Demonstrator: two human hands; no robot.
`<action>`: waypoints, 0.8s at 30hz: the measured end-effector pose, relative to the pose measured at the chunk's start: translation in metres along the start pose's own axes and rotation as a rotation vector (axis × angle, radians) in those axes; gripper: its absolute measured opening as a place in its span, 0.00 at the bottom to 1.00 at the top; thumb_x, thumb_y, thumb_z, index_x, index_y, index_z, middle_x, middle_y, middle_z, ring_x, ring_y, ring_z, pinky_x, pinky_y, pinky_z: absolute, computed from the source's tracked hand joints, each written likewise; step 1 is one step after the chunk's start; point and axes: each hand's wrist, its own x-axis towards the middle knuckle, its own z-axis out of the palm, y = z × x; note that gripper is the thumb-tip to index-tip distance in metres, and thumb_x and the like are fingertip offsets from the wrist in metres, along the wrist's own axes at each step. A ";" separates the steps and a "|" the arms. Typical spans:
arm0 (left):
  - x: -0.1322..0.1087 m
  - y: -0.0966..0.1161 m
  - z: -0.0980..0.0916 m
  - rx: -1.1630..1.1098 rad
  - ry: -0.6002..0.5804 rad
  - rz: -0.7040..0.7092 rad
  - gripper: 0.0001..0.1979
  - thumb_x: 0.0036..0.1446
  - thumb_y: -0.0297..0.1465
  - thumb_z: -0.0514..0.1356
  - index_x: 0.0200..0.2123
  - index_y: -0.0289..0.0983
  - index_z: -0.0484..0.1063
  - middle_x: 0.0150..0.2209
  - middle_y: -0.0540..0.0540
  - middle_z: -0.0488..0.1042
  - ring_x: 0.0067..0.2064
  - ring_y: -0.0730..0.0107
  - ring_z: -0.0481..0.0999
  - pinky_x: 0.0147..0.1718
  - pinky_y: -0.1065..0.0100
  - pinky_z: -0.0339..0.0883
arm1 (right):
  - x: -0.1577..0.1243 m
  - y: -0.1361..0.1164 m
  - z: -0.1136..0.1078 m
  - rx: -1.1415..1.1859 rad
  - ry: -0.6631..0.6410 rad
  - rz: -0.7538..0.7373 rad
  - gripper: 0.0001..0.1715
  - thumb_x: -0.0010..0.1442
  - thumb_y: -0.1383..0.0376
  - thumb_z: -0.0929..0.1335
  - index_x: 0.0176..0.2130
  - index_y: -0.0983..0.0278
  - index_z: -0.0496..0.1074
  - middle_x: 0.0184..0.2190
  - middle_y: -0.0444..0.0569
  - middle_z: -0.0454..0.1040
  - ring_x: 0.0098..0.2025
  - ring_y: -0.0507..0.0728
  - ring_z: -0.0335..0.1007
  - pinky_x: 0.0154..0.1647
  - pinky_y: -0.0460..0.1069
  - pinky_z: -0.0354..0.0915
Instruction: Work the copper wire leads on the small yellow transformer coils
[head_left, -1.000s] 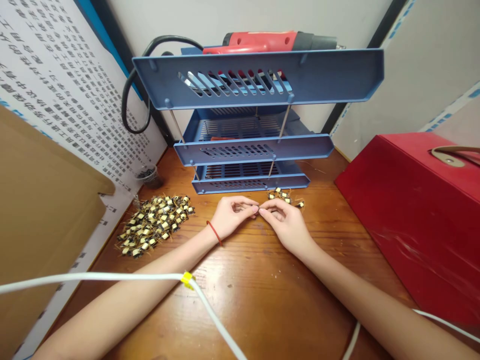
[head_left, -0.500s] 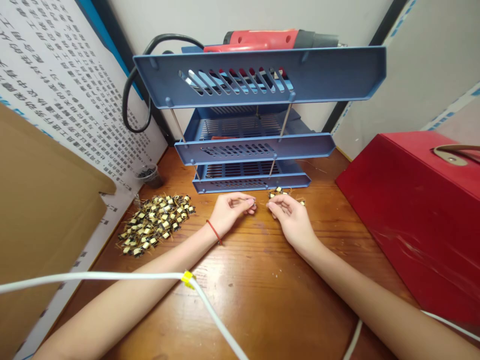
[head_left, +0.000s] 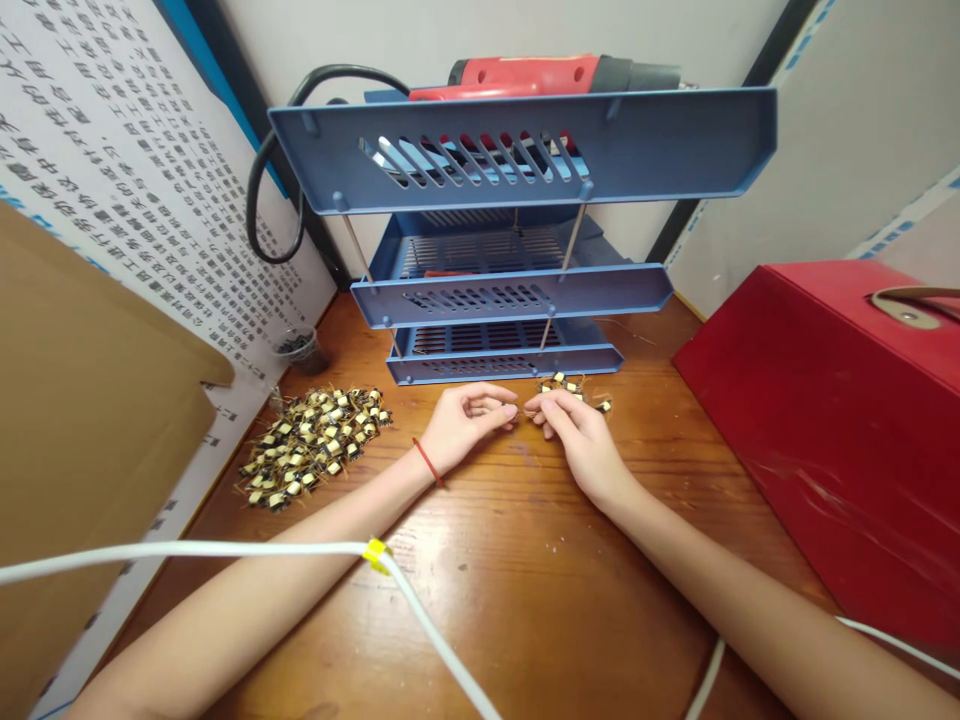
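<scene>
My left hand (head_left: 466, 425), with a red string around its wrist, is closed in a pinch above the table. Whatever sits between its fingertips is tiny and mostly hidden. Facing it, my right hand (head_left: 574, 435) has thumb and fingers pressed together, and I cannot make out what they hold. Only a narrow gap separates the two sets of fingertips. Just behind my right hand lies a small group of black-and-cream coil components (head_left: 559, 383) with thin copper-coloured wires. To the left of my left hand spreads a large pile of similar coil components (head_left: 319, 440).
A blue three-tier tray rack (head_left: 510, 300) stands at the back, carrying a red heat gun (head_left: 525, 75). A clear cup (head_left: 300, 350) of dark bits is at back left. The red case (head_left: 817, 420) flanks the right. A white cable (head_left: 427, 625) crosses in front.
My right fingertips have moved slightly left, towards my left hand, and the gap has narrowed. My left fingers have shifted a little, and the small dark thing at their tips is now less visible.
</scene>
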 end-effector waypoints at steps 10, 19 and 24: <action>0.002 -0.002 -0.002 -0.063 0.010 0.028 0.11 0.43 0.32 0.66 0.29 0.30 0.72 0.22 0.48 0.75 0.26 0.74 0.74 0.31 0.71 0.68 | -0.001 0.006 0.002 0.035 -0.019 0.051 0.08 0.51 0.60 0.67 0.30 0.63 0.67 0.27 0.46 0.70 0.30 0.53 0.67 0.34 0.49 0.65; 0.002 0.000 -0.001 -0.086 -0.022 0.009 0.11 0.43 0.33 0.66 0.26 0.30 0.74 0.22 0.46 0.75 0.25 0.73 0.73 0.30 0.70 0.68 | 0.002 0.010 0.001 0.049 0.020 -0.003 0.07 0.53 0.61 0.66 0.30 0.63 0.66 0.29 0.46 0.69 0.33 0.54 0.67 0.37 0.49 0.65; 0.001 0.002 0.000 -0.066 -0.044 0.001 0.11 0.42 0.34 0.66 0.25 0.30 0.74 0.21 0.47 0.75 0.24 0.74 0.72 0.30 0.70 0.68 | 0.002 0.009 0.000 0.052 0.041 -0.002 0.06 0.53 0.62 0.65 0.30 0.63 0.65 0.28 0.45 0.67 0.31 0.53 0.66 0.35 0.49 0.63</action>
